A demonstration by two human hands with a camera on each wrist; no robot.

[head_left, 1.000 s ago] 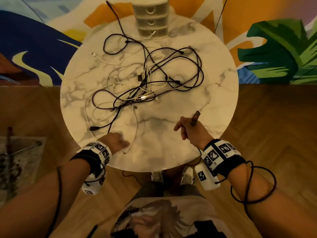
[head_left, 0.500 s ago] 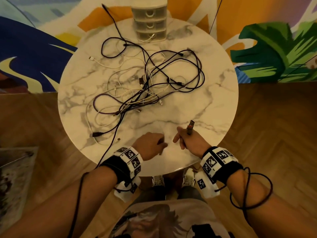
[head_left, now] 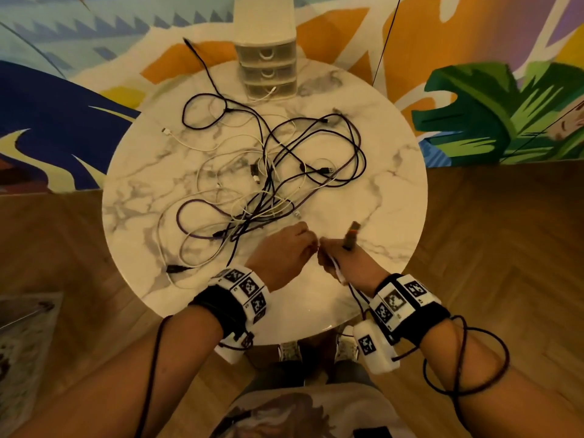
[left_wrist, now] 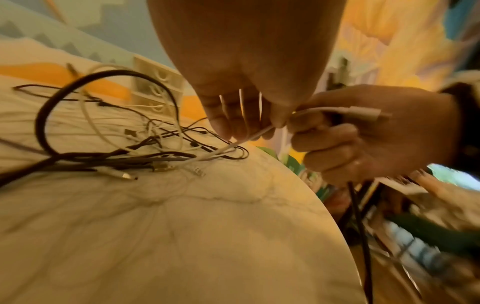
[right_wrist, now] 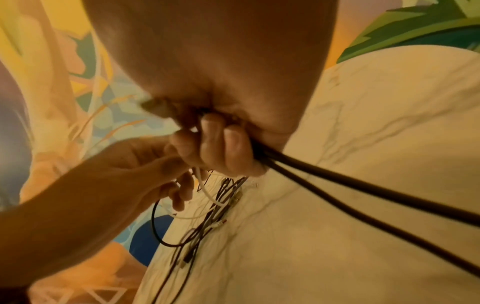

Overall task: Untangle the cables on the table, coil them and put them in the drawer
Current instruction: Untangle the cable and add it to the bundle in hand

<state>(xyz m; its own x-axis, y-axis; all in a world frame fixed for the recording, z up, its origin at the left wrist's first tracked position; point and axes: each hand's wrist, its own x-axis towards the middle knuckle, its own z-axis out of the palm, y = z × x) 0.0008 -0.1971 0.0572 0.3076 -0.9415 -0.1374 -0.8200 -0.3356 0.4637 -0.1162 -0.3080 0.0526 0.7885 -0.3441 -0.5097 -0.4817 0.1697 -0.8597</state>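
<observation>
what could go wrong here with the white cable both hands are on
1. The white cable pinched by the left hand still runs into the tangle; a hard pull may tighten the knots or drag the whole pile.
2. The right hand already grips dark cables and a plug; taking on more may loosen that grip.
3. The dark cables hang past the table edge and may snag.

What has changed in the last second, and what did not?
The left hand moved rightward from the table's near-left edge to meet the right hand, and both now pinch a white cable. The right hand keeps its dark cable; the tangle is unchanged.
</observation>
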